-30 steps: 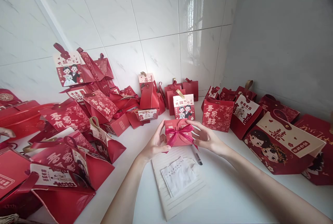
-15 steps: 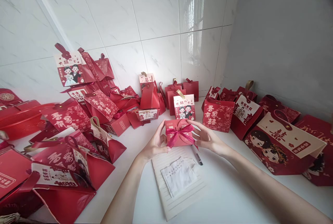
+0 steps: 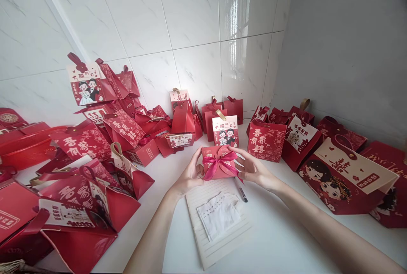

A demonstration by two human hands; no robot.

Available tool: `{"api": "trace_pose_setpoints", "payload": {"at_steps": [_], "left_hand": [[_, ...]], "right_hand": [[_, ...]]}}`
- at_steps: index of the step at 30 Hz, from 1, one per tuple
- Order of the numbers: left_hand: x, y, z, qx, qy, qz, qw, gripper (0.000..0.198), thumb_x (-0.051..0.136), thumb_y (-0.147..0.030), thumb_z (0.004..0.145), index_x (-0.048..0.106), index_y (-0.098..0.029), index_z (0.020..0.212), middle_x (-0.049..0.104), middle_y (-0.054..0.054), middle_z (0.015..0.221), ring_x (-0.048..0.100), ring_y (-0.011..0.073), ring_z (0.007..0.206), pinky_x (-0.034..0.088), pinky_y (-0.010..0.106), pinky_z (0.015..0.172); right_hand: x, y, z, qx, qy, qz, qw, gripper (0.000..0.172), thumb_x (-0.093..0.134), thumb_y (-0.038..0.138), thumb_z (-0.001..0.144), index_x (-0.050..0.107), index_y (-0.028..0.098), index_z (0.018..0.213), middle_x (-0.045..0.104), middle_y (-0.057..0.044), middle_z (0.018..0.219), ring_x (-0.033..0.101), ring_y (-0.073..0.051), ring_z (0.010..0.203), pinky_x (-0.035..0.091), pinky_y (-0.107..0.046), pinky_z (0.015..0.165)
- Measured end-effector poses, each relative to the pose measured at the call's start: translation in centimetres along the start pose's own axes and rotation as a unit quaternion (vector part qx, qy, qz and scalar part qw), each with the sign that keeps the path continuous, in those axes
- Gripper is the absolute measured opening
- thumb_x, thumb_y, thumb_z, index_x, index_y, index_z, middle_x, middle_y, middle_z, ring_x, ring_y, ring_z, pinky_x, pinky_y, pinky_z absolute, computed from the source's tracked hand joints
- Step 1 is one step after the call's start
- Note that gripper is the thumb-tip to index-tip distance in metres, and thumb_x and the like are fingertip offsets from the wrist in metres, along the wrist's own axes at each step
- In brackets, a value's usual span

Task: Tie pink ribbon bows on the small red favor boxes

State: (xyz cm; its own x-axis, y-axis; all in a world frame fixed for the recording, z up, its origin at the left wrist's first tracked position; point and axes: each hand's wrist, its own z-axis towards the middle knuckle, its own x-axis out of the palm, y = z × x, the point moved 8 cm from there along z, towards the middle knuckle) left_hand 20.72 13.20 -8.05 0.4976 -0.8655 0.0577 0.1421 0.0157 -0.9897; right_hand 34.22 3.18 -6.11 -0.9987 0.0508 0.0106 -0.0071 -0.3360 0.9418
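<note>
A small red gift box [image 3: 227,173] with a magenta ribbon bow [image 3: 219,163] on its front is held between both hands above the table. My left hand [image 3: 190,175] grips its left side, fingers behind and thumb near the lower left edge. On the right side my right hand [image 3: 253,169] holds the box, its fingers along the top corner and its thumb near the ribbon's tail. Below the box a lined notebook [image 3: 219,246] lies on the table with a creased white slip of handwritten paper [image 3: 219,216] on it. A pen [image 3: 241,191] rests to the right of the notebook.
Many red gift boxes are piled at the left, among them an open-sided one [image 3: 79,240], beside a red basin [image 3: 28,149]. More boxes stand along the tiled wall [image 3: 193,19] and at the right, including a large cream-topped box [image 3: 346,176].
My left thumb has drawn back slightly from the front lower edge of the box. The box and my right hand are nearly where they were.
</note>
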Motion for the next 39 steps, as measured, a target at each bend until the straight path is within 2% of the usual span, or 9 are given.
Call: {"api": "trace_pose_setpoints", "payload": {"at_steps": [7, 13, 16, 19, 22, 26, 33, 36, 39], "left_hand": [[-0.3, 0.9, 0.3, -0.011, -0.013, -0.030, 0.999, 0.089, 0.064, -0.015, 0.065, 0.021, -0.032, 0.141, 0.057, 0.000, 0.087, 0.049, 0.0115, 0.071, 0.041, 0.027, 0.073], [-0.7, 1.1, 0.5, -0.019, -0.040, -0.065, 0.997, 0.086, 0.053, -0.007, 0.059, 0.030, -0.035, 0.137, 0.054, 0.001, 0.116, 0.051, 0.0114, 0.078, 0.040, 0.029, 0.079], [-0.7, 0.5, 0.4, -0.009, -0.054, -0.104, 0.993, 0.072, 0.053, -0.017, 0.063, 0.040, -0.033, 0.132, 0.040, -0.002, 0.137, 0.053, 0.0145, 0.087, 0.040, 0.031, 0.082], [-0.3, 0.0, 0.4, 0.011, -0.052, -0.089, 0.995, 0.062, 0.056, -0.037, 0.075, 0.038, -0.030, 0.133, 0.033, 0.002, 0.143, 0.053, 0.0192, 0.097, 0.040, 0.033, 0.086], [0.1, -0.2, 0.3, 0.029, -0.056, -0.023, 0.998, 0.076, 0.065, -0.044, 0.072, 0.029, -0.028, 0.137, 0.036, 0.008, 0.139, 0.054, 0.0215, 0.100, 0.041, 0.033, 0.088], [0.3, 0.1, 0.2, 0.017, -0.066, 0.023, 0.997, 0.089, 0.072, -0.038, 0.067, 0.021, -0.026, 0.139, 0.053, 0.008, 0.115, 0.056, 0.0193, 0.092, 0.042, 0.033, 0.087], [0.1, 0.1, 0.1, 0.009, -0.033, -0.001, 0.999, 0.091, 0.072, -0.030, 0.066, 0.020, -0.026, 0.140, 0.055, 0.003, 0.096, 0.054, 0.0144, 0.080, 0.041, 0.031, 0.083], [0.1, 0.1, 0.0, 0.010, -0.023, -0.009, 1.000, 0.091, 0.073, -0.026, 0.064, 0.021, -0.028, 0.140, 0.055, 0.004, 0.101, 0.053, 0.0133, 0.080, 0.041, 0.031, 0.083], [0.1, -0.1, 0.0, 0.015, -0.015, -0.008, 1.000, 0.092, 0.073, -0.025, 0.063, 0.022, -0.028, 0.139, 0.055, 0.003, 0.097, 0.053, 0.0156, 0.086, 0.041, 0.031, 0.083]], "right_hand": [[0.1, -0.3, 0.1, -0.007, 0.011, 0.013, 1.000, 0.063, 0.062, 0.017, 0.070, 0.043, 0.034, 0.129, 0.029, -0.004, 0.144, 0.024, -0.026, 0.135, 0.032, -0.047, 0.105], [0.1, -0.6, 0.1, -0.022, 0.019, 0.028, 0.999, 0.067, 0.060, 0.013, 0.069, 0.041, 0.036, 0.129, 0.027, -0.003, 0.144, 0.020, -0.024, 0.137, 0.027, -0.047, 0.108], [0.0, -0.6, 0.1, -0.021, 0.019, 0.030, 0.999, 0.066, 0.059, 0.012, 0.069, 0.041, 0.037, 0.128, 0.029, 0.000, 0.144, 0.020, -0.023, 0.137, 0.026, -0.046, 0.109], [-0.1, -0.6, 0.0, -0.013, 0.010, 0.033, 0.999, 0.059, 0.057, 0.018, 0.073, 0.043, 0.037, 0.127, 0.029, 0.002, 0.144, 0.022, -0.022, 0.136, 0.027, -0.043, 0.109], [-0.2, -0.6, 0.0, -0.003, -0.022, 0.013, 1.000, 0.047, 0.057, 0.029, 0.081, 0.044, 0.035, 0.125, 0.033, 0.000, 0.142, 0.026, -0.021, 0.134, 0.028, -0.043, 0.109], [0.1, -0.5, 0.3, -0.009, -0.051, -0.008, 0.999, 0.049, 0.064, 0.034, 0.080, 0.043, 0.033, 0.124, 0.034, -0.005, 0.141, 0.031, -0.023, 0.132, 0.029, -0.046, 0.108], [0.3, -0.6, 0.2, -0.018, -0.010, 0.011, 1.000, 0.050, 0.063, 0.034, 0.079, 0.041, 0.033, 0.124, 0.031, -0.006, 0.142, 0.028, -0.024, 0.133, 0.034, -0.047, 0.104], [0.3, -0.8, -0.1, -0.018, -0.009, -0.018, 1.000, 0.058, 0.061, 0.031, 0.079, 0.034, 0.035, 0.130, 0.026, -0.006, 0.145, 0.026, -0.024, 0.135, 0.033, -0.047, 0.104], [0.4, -0.7, -0.3, -0.026, -0.020, -0.099, 0.995, 0.069, 0.060, 0.026, 0.078, 0.024, 0.036, 0.136, 0.010, -0.003, 0.150, 0.019, -0.024, 0.137, 0.029, -0.047, 0.107]]}}
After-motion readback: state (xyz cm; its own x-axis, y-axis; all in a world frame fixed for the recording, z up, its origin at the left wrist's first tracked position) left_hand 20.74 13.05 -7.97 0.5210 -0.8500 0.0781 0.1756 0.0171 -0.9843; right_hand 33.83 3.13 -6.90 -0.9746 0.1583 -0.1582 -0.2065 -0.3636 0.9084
